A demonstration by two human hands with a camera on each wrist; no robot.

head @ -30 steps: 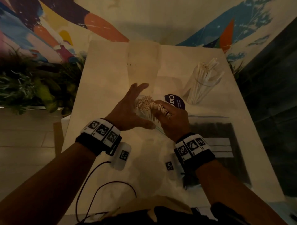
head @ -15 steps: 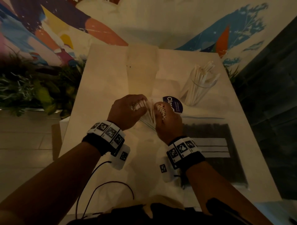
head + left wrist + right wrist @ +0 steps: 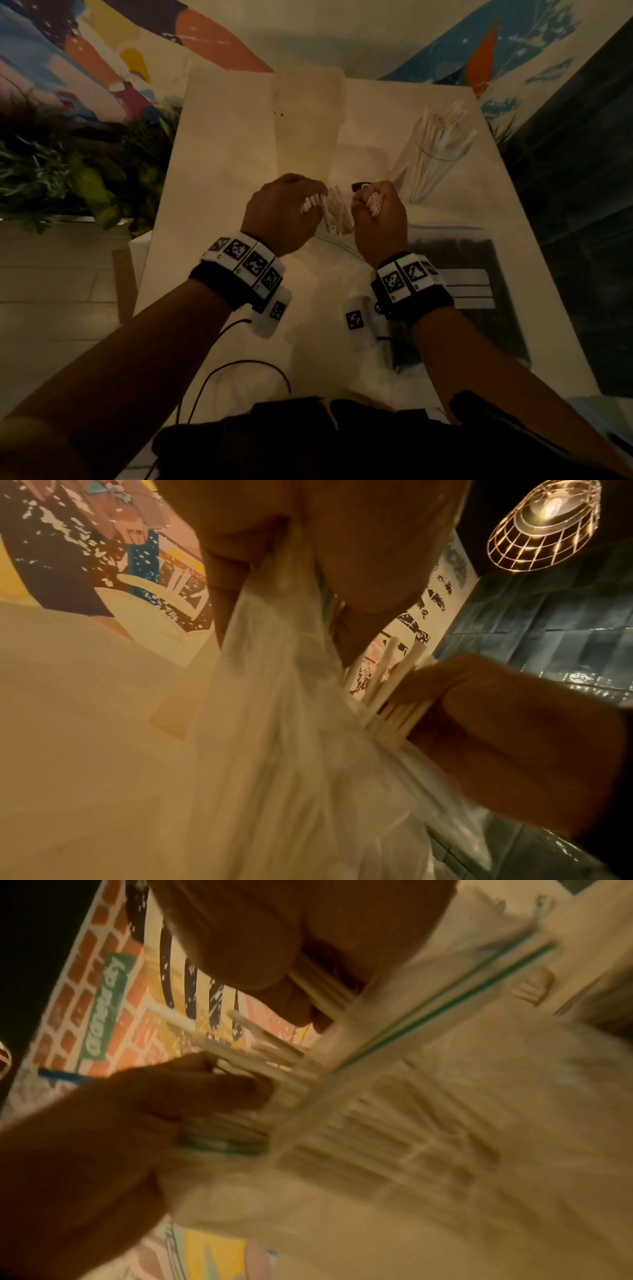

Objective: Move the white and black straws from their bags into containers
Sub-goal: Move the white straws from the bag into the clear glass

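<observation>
In the head view several white straws (image 3: 337, 214) stick up out of a clear zip bag (image 3: 334, 241) at the middle of the table. My left hand (image 3: 308, 202) is curled round the bag's left side with a few straw ends showing under its fingers; the left wrist view shows the bag's plastic (image 3: 291, 750) running through its grip. My right hand (image 3: 371, 202) grips a separate bunch of white straws (image 3: 374, 202) just right of the bag. A clear container (image 3: 430, 161) at the back right holds white straws. The bag of black straws (image 3: 459, 253) lies flat at the right.
A tall translucent container (image 3: 308, 113) stands at the far middle of the pale table (image 3: 222, 171). A dark round label (image 3: 359, 186) lies behind my right hand. Plants (image 3: 68, 178) line the left side, and a dark tiled wall (image 3: 582, 171) the right. Cables trail at the near edge.
My left hand, open a second ago, has curled round the bag. The straw bundle has been split: my right hand has drawn a bunch off to the right.
</observation>
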